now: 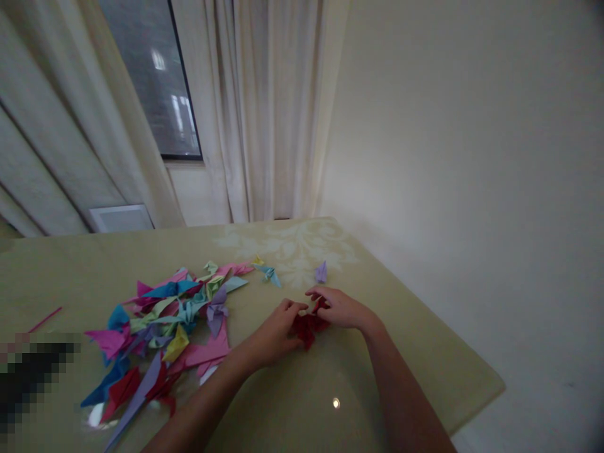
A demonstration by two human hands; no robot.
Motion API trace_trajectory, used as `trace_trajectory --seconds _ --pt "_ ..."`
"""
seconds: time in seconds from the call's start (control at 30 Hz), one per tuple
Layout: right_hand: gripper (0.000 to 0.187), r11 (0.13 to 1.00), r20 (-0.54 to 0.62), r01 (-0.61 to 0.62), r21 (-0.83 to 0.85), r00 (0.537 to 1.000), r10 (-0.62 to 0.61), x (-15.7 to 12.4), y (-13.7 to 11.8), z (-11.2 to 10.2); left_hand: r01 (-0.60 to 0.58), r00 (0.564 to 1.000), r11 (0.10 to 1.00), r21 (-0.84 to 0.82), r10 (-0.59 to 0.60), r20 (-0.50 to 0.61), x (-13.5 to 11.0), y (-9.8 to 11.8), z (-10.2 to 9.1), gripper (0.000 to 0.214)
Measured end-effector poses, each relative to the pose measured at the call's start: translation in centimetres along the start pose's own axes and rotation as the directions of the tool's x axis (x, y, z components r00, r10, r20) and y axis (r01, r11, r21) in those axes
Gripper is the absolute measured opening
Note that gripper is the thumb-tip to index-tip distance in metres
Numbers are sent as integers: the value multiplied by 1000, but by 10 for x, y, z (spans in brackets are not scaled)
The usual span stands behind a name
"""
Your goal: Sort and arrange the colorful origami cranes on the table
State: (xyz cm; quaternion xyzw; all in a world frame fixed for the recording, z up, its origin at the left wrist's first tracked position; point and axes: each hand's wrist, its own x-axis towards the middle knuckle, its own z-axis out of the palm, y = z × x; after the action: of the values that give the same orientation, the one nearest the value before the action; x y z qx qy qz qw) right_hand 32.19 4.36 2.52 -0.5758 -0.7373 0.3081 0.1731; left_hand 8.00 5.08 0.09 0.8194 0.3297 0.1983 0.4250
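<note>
In front of me, low over the table, both hands are on a red origami crane (307,328). My left hand (279,332) pinches it from the left, fingers bent round its edge. From the right, my right hand (340,307) grips its upper side, with the index finger raised a little above the paper. My fingers cover part of the folds. A small purple folded paper piece (321,272) stands on the table just beyond my right hand. To the left of my left hand spreads a heap of coloured origami cranes (189,308).
The pale green table (401,352) ends at a slanting right edge beside a white wall (472,189). A blue crane (268,274) lies near the heap. At the far left are a thin pink stick (46,319) and a dark blurred patch. Curtains (264,113) hang behind.
</note>
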Motion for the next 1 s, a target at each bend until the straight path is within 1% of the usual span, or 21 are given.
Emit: trace_trajectory --seconds 0.07,0.13,0.17,0.2,0.27,0.33,0.4,0.5,0.57,0.63,0.7,0.77,0.8,0.83,0.9,1.0 --pt "52 991 -92 -82 -102 993 73 0 1 -3 -52 999 998 -31 52 5 -1 0 1 67" --pt "43 966 -200 -169 -195 971 130 1 0 -6 -72 997 997 -12 72 -19 -1 -3 -8 62" --pt "38 953 -253 -200 -227 957 141 2 -1 -7 -67 996 997 37 69 -61 0 -6 -15 57" --pt "32 944 -301 -221 -246 943 142 3 -4 -6 -46 989 992 118 61 -132 2 -8 -23 53" --pt "23 936 -376 -239 -260 918 130 5 -12 -3 42 951 952 302 54 -305 12 -15 -39 48" --pt "17 937 -417 -227 -266 903 100 9 -23 3 144 896 900 412 58 -440 28 -22 -52 50" --pt "17 945 -432 -196 -263 900 66 12 -32 11 206 864 882 423 39 -503 45 -28 -64 50" --pt "20 952 -436 -164 -259 899 36 15 -40 21 240 851 890 387 -1 -525 63 -33 -75 32" --pt "22 960 -440 -146 -241 898 26 17 -40 25 228 849 906 355 -6 -529 64 -31 -78 21" --pt "22 983 -460 -81 -164 888 -4 18 -40 28 191 847 929 318 8 -531 55 -25 -76 16" --pt "22 999 -486 53 0 873 -46 19 -40 32 139 851 949 282 30 -524 36 -17 -69 18" --pt "39 958 -472 213 194 876 -99 18 -44 39 63 853 971 232 69 -518 10 -8 -58 24" --pt "46 921 -440 274 276 888 -132 18 -48 43 8 845 981 196 98 -526 -4 -4 -52 25" --pt "48 885 -396 319 339 902 -173 16 -52 47 -32 833 985 168 119 -541 -18 -1 -47 25" --pt "39 831 -311 372 413 915 -255 13 -64 57 -82 794 987 137 148 -589 -46 5 -37 26" --pt "29 771 -269 401 495 914 -303 6 -82 72 -70 708 986 154 158 -688 -81 3 -27 28"
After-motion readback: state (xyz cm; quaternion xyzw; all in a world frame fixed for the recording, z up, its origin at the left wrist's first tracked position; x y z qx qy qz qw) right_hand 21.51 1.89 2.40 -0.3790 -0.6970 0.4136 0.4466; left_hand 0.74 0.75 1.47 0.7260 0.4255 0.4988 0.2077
